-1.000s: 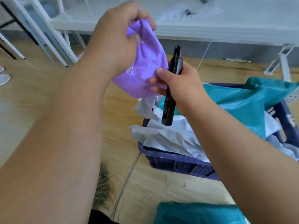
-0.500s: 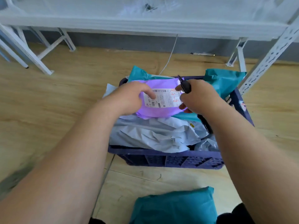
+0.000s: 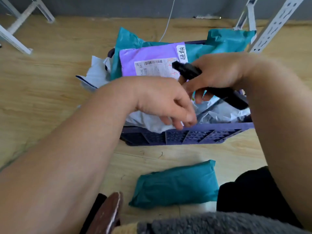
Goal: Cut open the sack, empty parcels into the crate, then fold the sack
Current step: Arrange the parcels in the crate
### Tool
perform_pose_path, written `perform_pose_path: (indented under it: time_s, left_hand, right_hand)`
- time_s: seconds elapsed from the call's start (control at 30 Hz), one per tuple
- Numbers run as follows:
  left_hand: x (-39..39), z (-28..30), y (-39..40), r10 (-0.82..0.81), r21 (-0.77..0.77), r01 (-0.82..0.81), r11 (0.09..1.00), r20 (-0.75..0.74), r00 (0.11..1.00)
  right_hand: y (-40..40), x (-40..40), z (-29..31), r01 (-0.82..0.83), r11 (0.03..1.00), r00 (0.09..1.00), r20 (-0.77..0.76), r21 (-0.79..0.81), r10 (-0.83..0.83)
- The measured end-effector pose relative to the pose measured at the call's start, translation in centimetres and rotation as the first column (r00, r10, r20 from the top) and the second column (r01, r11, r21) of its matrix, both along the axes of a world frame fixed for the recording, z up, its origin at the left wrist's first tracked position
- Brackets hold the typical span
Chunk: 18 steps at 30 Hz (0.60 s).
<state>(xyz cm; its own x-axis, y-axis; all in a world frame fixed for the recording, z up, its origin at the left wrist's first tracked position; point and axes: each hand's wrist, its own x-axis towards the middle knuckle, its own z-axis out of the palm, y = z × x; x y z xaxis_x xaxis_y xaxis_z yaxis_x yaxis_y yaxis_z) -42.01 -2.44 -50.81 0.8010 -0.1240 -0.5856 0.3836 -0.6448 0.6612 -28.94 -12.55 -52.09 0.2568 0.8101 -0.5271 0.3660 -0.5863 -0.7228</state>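
Wooden floor (image 3: 50, 78), white rack legs (image 3: 276, 24) beyond. One purple parcel (image 3: 148, 59) tops the crate (image 3: 194, 135) beyond the fingers; right hand (image 3: 219, 73) grips a black cutter (image 3: 187, 70); left hand (image 3: 162, 100) hangs loosely curled, holding nothing. One teal parcel (image 3: 177, 184) lies nearer.

Left hand (image 3: 166, 103) empty, right hand (image 3: 217, 73) clenched

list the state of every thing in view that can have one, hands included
purple plastic mailer parcel: lying in the crate, label up, released
dark blue plastic crate: heaped with parcels
teal plastic mailer parcel: on the floor, outside the crate
black cutter tool: gripped in the right hand
left hand: loosely curled over the crate, holding nothing
right hand: gripping the cutter
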Motion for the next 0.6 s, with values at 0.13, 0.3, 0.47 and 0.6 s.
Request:
perform_pose_path:
  time_s: [0.13,0.3,0.47,0.6]
  left_hand:
    - [-1.6,-4.4,-3.0,-0.364,0.092,0.395,0.914,-0.241,0.9]
    - [-5.6,-15.2,-7.0,-0.315,0.248,0.44,0.863,-0.415,0.853]
    - [-8.7,-23.2,-6.9,-0.003,0.448,0.181,0.875,-0.371,0.929]
    - [-9.6,-25.7,-6.3,0.013,0.472,0.187,0.862,-0.389,0.921]
  right_hand:
    - [-1.3,-2.6,-2.7,-0.284,0.925,0.958,-0.121,-0.251,0.261]
    - [-2.5,-5.8,-7.8,-0.387,0.772,0.911,-0.08,-0.505,0.404]
    - [-3.1,-9.2,-16.0,-0.354,0.599,0.834,0.047,-0.718,0.55]
    - [-4.2,-8.9,-20.8,-0.304,0.642,0.786,0.195,-0.704,0.586]
